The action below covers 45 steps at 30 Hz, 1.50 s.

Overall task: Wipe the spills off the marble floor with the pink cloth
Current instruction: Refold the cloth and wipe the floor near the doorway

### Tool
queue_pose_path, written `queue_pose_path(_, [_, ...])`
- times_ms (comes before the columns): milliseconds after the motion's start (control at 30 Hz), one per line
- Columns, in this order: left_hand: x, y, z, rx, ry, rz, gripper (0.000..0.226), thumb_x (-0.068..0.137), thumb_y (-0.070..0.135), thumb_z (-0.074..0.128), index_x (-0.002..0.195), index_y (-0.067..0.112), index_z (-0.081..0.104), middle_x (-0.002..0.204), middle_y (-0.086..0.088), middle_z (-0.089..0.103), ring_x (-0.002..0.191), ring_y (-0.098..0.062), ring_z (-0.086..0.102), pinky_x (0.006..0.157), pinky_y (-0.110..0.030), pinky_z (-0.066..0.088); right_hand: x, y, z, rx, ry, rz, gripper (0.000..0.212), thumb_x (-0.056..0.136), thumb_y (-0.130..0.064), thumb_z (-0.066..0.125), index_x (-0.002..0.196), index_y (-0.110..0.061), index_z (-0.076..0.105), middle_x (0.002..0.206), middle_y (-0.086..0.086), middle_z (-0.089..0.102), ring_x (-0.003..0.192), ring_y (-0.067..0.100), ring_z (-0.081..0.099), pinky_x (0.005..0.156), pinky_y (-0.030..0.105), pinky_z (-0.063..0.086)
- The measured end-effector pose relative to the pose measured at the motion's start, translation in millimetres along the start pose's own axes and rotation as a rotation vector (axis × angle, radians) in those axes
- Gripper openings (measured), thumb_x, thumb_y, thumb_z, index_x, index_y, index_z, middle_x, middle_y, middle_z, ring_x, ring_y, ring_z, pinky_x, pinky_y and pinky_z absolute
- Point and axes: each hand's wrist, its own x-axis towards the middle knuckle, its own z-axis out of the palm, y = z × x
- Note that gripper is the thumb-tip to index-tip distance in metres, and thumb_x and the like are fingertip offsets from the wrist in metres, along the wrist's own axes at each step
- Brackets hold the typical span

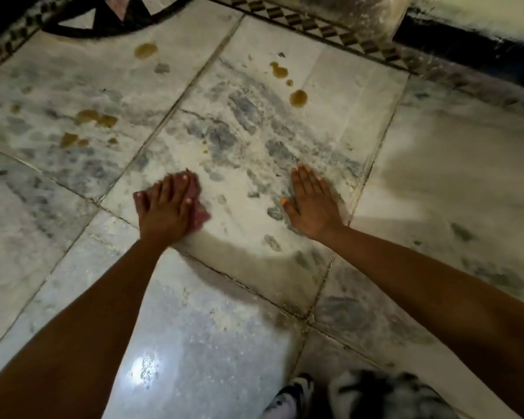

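Left hand (167, 204) was down on the pink cloth (201, 214), fingers splayed and pressing it flat to the marble floor (242, 267). It was not clenched, just a spread palm, with the cloth peeking out at the hand's three o'clock side. Right hand (312, 204) lay well apart, at three o'clock from the cloth, released and flat on bare stone, holding nothing. Both sat on the same big slab, near its lower joint.

Now the spills. A string of brown puddles (298, 98) ran at one o'clock from the cloth, up at the slab's far end. Two tiny drops (205, 147) sat nearer, at twelve o'clock. A grout joint (176, 104) cut across between the cloth and the neighbouring slab, where brown patches (96, 117) lay at eleven o'clock. A lone round puddle (146, 50) sat farther up, between eleven and twelve.

Beyond the puddles, a patterned inlay border (315, 24) crossed the top of the view from twelve to two o'clock, with a dark skirting (466, 49) just behind it. At six o'clock was a blurred black-and-white fabric (375, 394); what it was, I could not tell. A bright glare (142, 367) sat on the stone at seven.
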Motion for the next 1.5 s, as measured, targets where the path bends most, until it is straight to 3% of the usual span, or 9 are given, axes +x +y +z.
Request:
queue_pose_path(200, [68.7,52.9,-1.2,-0.022,0.069,-0.032,0.051,0.100,0.037,0.022,0.149,0.032,0.008,0.159,-0.002,0.007,0.145,-0.024,0.004,0.113,-0.050,-0.006,32.3,8.8,25.1,-0.002,0.120,0.092,0.072,0.090,-0.047,0.012,0.149,-0.008,0.002,0.159,0.010,-0.002,0.147,0.021,-0.002,0.116,0.031,-0.008])
queue_pose_path(400, [16.9,58.4,19.2,0.014,0.111,0.233,0.055,0.095,0.042,0.019,0.148,0.028,0.019,0.154,-0.004,0.026,0.142,-0.026,0.021,0.116,-0.047,0.006,41.6,14.4,36.2,-0.026,0.290,0.084,0.069,0.092,-0.048,0.021,0.148,-0.007,0.023,0.156,0.012,0.021,0.144,0.025,0.019,0.116,0.035,0.005])
queue_pose_path(700, [115.6,32.1,-13.2,-0.033,0.154,-0.211,0.056,0.095,0.041,0.016,0.150,0.029,0.012,0.158,-0.001,0.013,0.145,-0.023,0.011,0.115,-0.050,-0.001,39.8,15.4,39.2,0.022,0.342,0.077,0.065,0.094,-0.043,0.032,0.148,-0.009,0.024,0.156,0.010,0.022,0.144,0.022,0.018,0.118,0.038,0.011])
queue_pose_path(800, [140.4,69.1,-11.9,-0.033,0.140,-0.128,0.055,0.097,0.040,0.018,0.150,0.027,0.011,0.158,-0.003,0.014,0.145,-0.025,0.011,0.115,-0.049,0.000,41.2,14.7,37.3,0.020,0.344,0.080,0.065,0.093,-0.043,0.032,0.147,-0.008,0.025,0.155,0.011,0.023,0.144,0.023,0.019,0.118,0.038,0.010])
queue_pose_path(967, [50.2,74.1,9.0,0.001,0.073,0.139,0.056,0.095,0.043,0.011,0.149,0.028,0.015,0.157,-0.002,0.018,0.144,-0.024,0.014,0.116,-0.044,0.000,39.1,15.3,36.2,0.002,0.350,0.079,0.065,0.094,-0.043,0.033,0.147,-0.008,0.026,0.155,0.011,0.024,0.144,0.023,0.020,0.117,0.041,0.017])
queue_pose_path(1100, [19.6,12.8,6.2,0.027,0.103,-0.083,0.056,0.095,0.042,0.013,0.149,0.029,0.018,0.156,-0.002,0.020,0.144,-0.024,0.016,0.115,-0.045,0.005,38.9,15.6,37.6,0.003,0.341,0.071,0.065,0.094,-0.044,0.032,0.147,-0.008,0.025,0.155,0.011,0.023,0.144,0.023,0.020,0.117,0.042,0.017])
queue_pose_path(1267, [99.6,14.3,-14.3,-0.056,0.189,-0.344,0.055,0.096,0.039,0.019,0.150,0.028,0.014,0.157,-0.005,0.016,0.144,-0.027,0.015,0.115,-0.048,0.003,41.7,15.7,39.3,0.020,0.342,0.081,0.065,0.092,-0.042,0.033,0.147,-0.007,0.027,0.155,0.012,0.025,0.143,0.025,0.021,0.117,0.041,0.013])
queue_pose_path(1367, [139.5,50.3,-19.1,-0.059,0.190,-0.269,0.053,0.099,0.035,0.024,0.150,0.027,0.012,0.158,-0.004,0.014,0.144,-0.027,0.010,0.115,-0.047,-0.001,42.3,15.3,38.7,0.022,0.336,0.075,0.065,0.093,-0.043,0.031,0.146,-0.007,0.028,0.154,0.013,0.026,0.143,0.026,0.022,0.117,0.042,0.014])
queue_pose_path(1500, [107.6,89.7,-2.8,-0.011,0.132,0.075,0.056,0.094,0.041,0.014,0.149,0.027,0.016,0.156,-0.006,0.019,0.144,-0.027,0.014,0.116,-0.046,0.001,39.7,14.2,36.6,0.012,0.343,0.085,0.064,0.092,-0.043,0.033,0.146,-0.008,0.031,0.153,0.012,0.029,0.142,0.024,0.024,0.116,0.041,0.016])
